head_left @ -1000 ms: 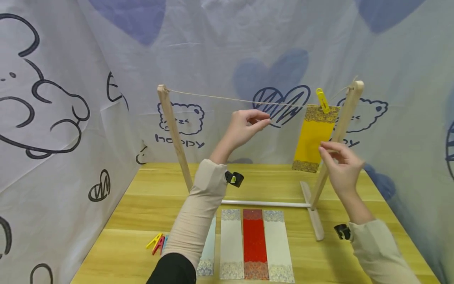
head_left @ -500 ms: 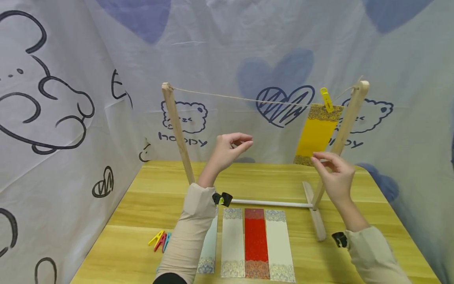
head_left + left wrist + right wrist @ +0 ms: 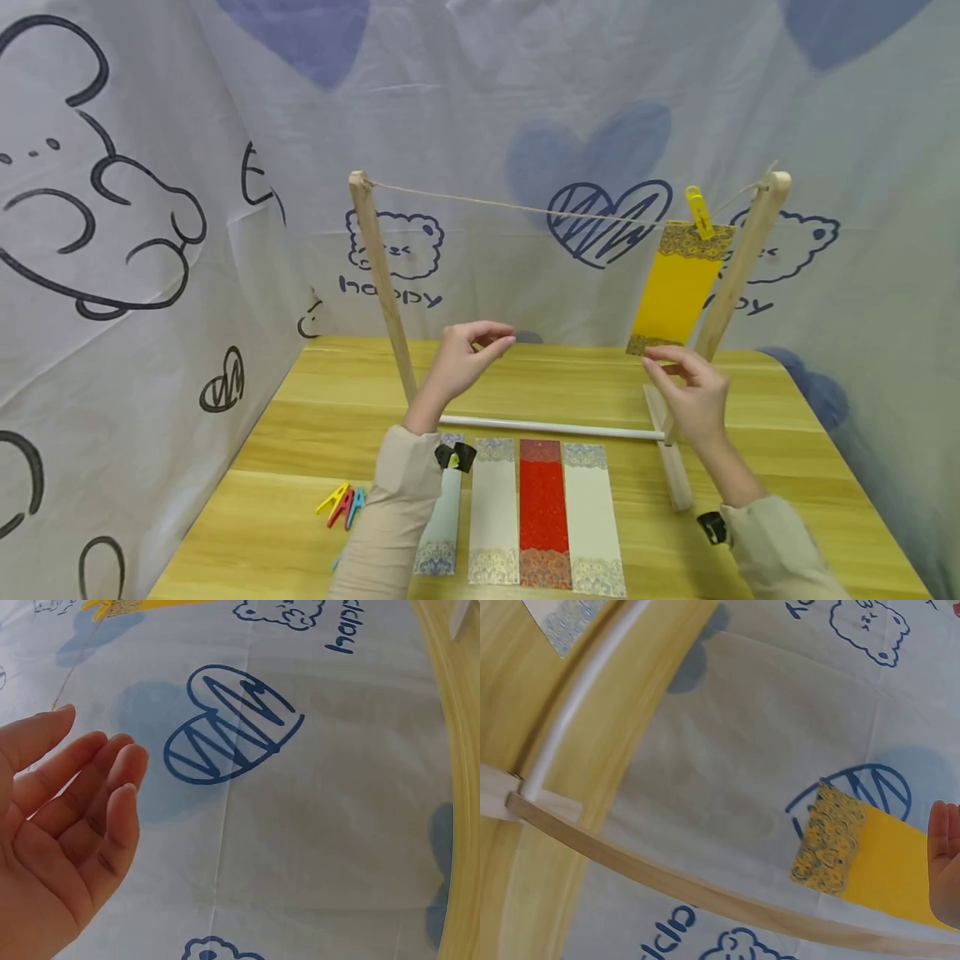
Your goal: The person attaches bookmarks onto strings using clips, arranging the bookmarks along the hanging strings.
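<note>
A yellow card strip (image 3: 678,292) with patterned ends hangs from a thin string (image 3: 480,200), held by a yellow clothespin (image 3: 700,214) at its top. My right hand (image 3: 692,392) is loosely bent in front of the wooden frame, its fingertips overlapping the strip's lower end in the head view. Nothing shows between its fingers. To the left, my left hand (image 3: 465,362) hovers below the string over the table, fingers relaxed and holding nothing; its palm (image 3: 45,892) faces the camera in the left wrist view.
Two wooden posts (image 3: 382,283) and a white crossbar (image 3: 555,427) make up the stand. On the table before it lie a red strip (image 3: 544,504), two white strips (image 3: 493,508) and a pale blue strip (image 3: 442,529) partly behind my left sleeve. Several clothespins (image 3: 342,505) sit at left.
Both hands have come down and slightly left, away from the string, the left one further. The yellow strip stays clipped on the string. More of the clothespins and pale blue strip shows.
</note>
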{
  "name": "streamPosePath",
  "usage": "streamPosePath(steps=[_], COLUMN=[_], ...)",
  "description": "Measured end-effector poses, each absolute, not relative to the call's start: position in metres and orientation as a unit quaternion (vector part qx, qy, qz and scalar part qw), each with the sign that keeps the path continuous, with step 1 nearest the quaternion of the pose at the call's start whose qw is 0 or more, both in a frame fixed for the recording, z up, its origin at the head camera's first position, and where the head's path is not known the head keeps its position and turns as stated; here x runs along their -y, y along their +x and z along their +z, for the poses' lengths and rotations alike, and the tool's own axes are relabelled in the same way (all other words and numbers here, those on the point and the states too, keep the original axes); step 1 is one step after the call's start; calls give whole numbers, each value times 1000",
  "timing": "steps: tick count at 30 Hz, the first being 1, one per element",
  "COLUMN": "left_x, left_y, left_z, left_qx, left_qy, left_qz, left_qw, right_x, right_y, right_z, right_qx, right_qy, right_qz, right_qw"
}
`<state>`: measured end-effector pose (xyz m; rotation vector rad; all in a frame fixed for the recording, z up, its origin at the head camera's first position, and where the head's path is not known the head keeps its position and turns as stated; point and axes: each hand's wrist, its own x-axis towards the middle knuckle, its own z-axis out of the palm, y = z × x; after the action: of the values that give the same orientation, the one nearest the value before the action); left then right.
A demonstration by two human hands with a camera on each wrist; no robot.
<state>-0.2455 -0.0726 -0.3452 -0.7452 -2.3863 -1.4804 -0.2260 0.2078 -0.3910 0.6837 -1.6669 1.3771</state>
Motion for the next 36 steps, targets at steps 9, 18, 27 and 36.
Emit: streamPosePath(steps=[9, 18, 27, 36], left_x=[85, 95, 106, 110], left_y=[-229, -218, -207, -187], left_z=[-358, -373, -395, -399], left_qx=[835, 833, 809, 803], left_qy=[-225, -203, -180, -149], left_qz=[-483, -496, -546, -569], left_qw=[138, 135, 121, 97], right_x=[-212, -206, -202, -198], right_y=[-237, -224, -226, -233], right_z=[-438, -448, -471, -509], right_qx=[667, 734, 720, 687], right_qy=[292, 248, 274, 296], right_qz=[562, 521, 519, 563], right_qw=[392, 358, 370, 352])
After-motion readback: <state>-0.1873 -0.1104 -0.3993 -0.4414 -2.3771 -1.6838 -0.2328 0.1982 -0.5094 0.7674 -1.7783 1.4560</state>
